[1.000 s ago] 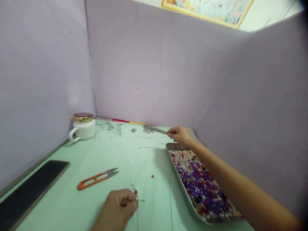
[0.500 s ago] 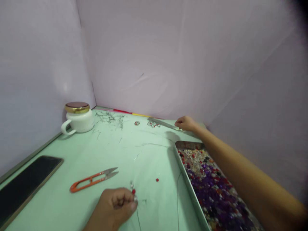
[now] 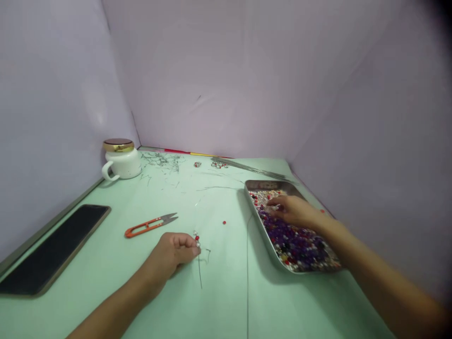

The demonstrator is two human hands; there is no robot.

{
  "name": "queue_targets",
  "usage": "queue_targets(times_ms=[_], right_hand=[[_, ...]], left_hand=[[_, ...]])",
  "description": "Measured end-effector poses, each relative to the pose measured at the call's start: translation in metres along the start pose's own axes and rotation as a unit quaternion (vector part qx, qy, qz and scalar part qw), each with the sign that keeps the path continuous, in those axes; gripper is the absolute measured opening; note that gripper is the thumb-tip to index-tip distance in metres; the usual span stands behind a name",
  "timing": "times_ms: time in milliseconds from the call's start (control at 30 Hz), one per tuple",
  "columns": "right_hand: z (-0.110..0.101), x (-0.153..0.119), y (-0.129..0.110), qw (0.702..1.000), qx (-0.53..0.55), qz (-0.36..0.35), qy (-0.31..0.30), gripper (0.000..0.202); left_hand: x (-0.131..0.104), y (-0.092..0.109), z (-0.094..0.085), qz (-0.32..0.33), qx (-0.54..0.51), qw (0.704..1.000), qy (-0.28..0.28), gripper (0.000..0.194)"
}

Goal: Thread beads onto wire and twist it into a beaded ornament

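Head | left hand [image 3: 177, 249] pinches beaded wire [image 3: 197, 238] | right hand [image 3: 291, 210] over tray [image 3: 266, 184]

No words, labels, brands, numbers or signs can be read anywhere in view: none on the dark phone [image 3: 58, 249] at left, the white mug [image 3: 123, 163] behind it, the orange-handled snips [image 3: 148, 226] or the metal tray [image 3: 262, 184] at right.
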State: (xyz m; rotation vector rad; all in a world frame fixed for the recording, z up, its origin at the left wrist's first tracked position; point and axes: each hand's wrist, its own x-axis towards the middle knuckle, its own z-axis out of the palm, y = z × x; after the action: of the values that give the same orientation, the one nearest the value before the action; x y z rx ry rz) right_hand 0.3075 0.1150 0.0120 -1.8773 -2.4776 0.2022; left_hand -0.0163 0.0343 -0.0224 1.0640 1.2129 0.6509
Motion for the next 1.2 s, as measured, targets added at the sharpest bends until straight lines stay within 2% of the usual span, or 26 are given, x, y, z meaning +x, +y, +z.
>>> queue_targets(times_ms=[67, 133, 200, 267, 333, 433, 500, 633, 800, 967, 1200], right_hand=[[0.000, -0.009, -0.012, 1.000, -0.021, 0.010, 0.005, 0.023], [-0.005, -0.014, -0.032, 0.995, -0.047, 0.037, 0.082, 0.022], [-0.007, -0.015, -0.060, 0.992, -0.036, -0.001, 0.122, 0.024], [-0.003, -0.013, -0.093, 0.995, -0.024, -0.043, 0.087, 0.024], [0.008, -0.009, -0.124, 0.997, -0.052, -0.038, 0.037, 0.025], [0.030, -0.004, -0.153, 0.997, -0.067, -0.022, 0.026, 0.025], [0.042, -0.003, -0.158, 0.997, -0.070, -0.021, 0.029, 0.025], [0.053, -0.006, -0.149, 0.996, -0.071, -0.026, 0.037, 0.024], [0.052, -0.012, -0.147, 0.996, -0.063, -0.034, 0.046, 0.029], [0.052, -0.025, -0.157, 0.993, -0.022, -0.108, 0.039, 0.043], [0.061, -0.033, -0.153, 0.991, 0.021, -0.126, 0.044, 0.031]], left_hand=[[-0.003, -0.001, 0.003, 0.002, 0.001, 1.000, 0.008, 0.021], [-0.005, -0.001, 0.006, 0.005, 0.004, 1.000, 0.011, 0.023], [-0.005, -0.002, 0.008, 0.015, 0.007, 1.000, 0.012, 0.023], [-0.005, -0.002, 0.009, 0.035, 0.010, 0.999, 0.012, 0.022], [-0.005, -0.003, 0.008, 0.055, 0.011, 0.998, 0.009, 0.021], [-0.005, -0.003, 0.005, 0.065, 0.016, 0.998, 0.017, 0.019], [-0.006, -0.003, 0.004, 0.069, 0.018, 0.997, 0.019, 0.019], [-0.006, 0.000, 0.000, 0.072, 0.027, 0.997, 0.013, 0.018], [-0.006, 0.000, -0.004, 0.072, 0.038, 0.997, 0.016, 0.017], [-0.008, 0.003, -0.002, 0.093, 0.061, 0.994, 0.012, 0.015], [-0.010, 0.007, 0.000, 0.100, 0.075, 0.992, 0.021, 0.016]])
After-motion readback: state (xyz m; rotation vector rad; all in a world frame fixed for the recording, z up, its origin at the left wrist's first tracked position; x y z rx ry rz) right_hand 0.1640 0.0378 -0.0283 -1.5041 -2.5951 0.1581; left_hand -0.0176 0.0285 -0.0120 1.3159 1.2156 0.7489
